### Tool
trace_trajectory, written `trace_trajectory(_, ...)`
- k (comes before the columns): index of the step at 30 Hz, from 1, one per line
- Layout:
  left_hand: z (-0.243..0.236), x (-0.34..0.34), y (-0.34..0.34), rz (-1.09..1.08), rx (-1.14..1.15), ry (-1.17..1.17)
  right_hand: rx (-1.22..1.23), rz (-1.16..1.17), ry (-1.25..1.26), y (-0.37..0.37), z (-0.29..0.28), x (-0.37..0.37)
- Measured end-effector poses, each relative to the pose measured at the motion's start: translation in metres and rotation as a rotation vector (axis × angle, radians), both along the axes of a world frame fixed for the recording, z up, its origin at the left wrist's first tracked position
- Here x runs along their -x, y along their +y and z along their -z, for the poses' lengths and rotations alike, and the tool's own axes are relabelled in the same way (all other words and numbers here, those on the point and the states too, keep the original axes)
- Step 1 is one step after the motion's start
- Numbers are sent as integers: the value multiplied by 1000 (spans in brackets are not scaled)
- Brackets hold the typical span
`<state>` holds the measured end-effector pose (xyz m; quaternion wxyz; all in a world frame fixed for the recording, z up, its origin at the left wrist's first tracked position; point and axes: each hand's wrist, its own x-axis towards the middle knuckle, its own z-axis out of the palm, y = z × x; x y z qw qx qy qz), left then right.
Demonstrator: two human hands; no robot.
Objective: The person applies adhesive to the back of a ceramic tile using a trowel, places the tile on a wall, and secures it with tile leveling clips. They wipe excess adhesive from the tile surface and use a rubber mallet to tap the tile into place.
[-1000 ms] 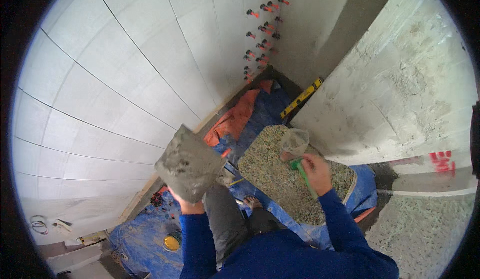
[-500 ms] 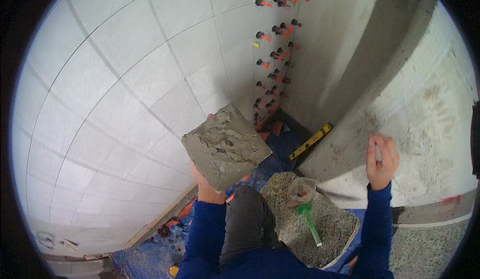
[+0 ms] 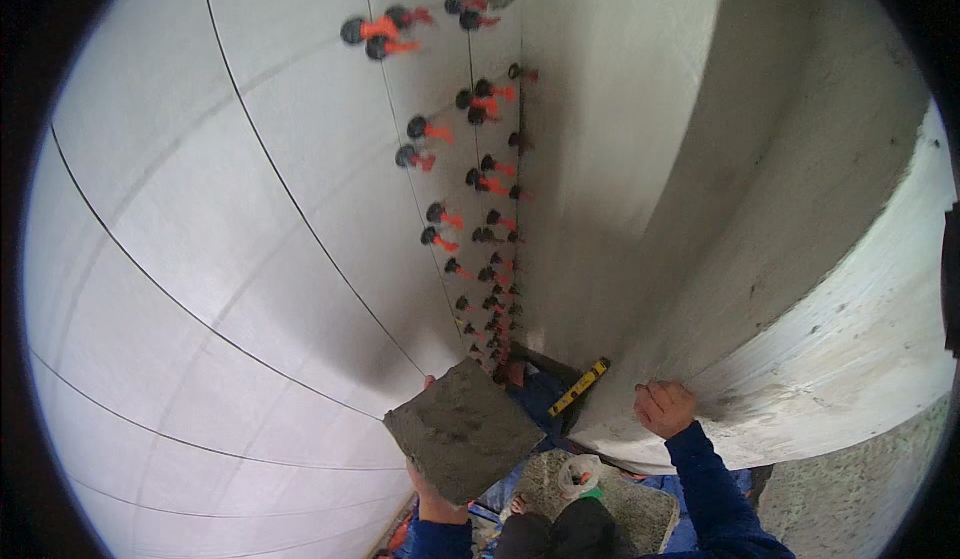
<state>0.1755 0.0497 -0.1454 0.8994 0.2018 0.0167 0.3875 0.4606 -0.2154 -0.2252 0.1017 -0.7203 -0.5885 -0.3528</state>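
Note:
My left hand [image 3: 432, 494] grips a square tile [image 3: 465, 434] from beneath and by its edge. Grey mortar covers the tile's upward face. The tile hangs close to the white tiled wall [image 3: 260, 289] on the left, low in the picture; I cannot tell whether they touch. My right hand [image 3: 665, 409] is closed in a fist beside the grey plastered wall [image 3: 640, 209]. What the fist holds, if anything, is hidden. Black-and-red tile levelling clips [image 3: 430, 129] stick out of the tile joints in rows toward the corner.
A yellow spirit level [image 3: 579, 389] leans low by the corner. Near my knees, a clear plastic tub [image 3: 580, 474] sits on a speckled grey slab-like surface [image 3: 645, 514], with blue sheeting [image 3: 680, 489] around it. Speckled grey flooring [image 3: 850, 499] lies at lower right.
My view has shifted, with more of the wall clips showing. The mortar-covered tile now appears lower in the picture. My right hand has gone from a loose curl to a fist.

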Motion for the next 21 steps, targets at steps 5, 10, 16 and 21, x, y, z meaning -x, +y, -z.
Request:
trace_trajectory(5, -67, -7, 1, -25, -43, 63, -121, 170, 642, 42, -37, 66)
trace_trajectory(10, -138, -42, 3, -8, -134, -47, -325, -373, 1124, 126, -138, 124)
trace_trajectory(16, -232, -72, 2, 38, 49, -224, -705, -808, 1269, 183, -256, 124)
trace_trajectory(21, -318, -93, -7, -55, 12, -195, -760, -888, 1172, 200, -335, 103)
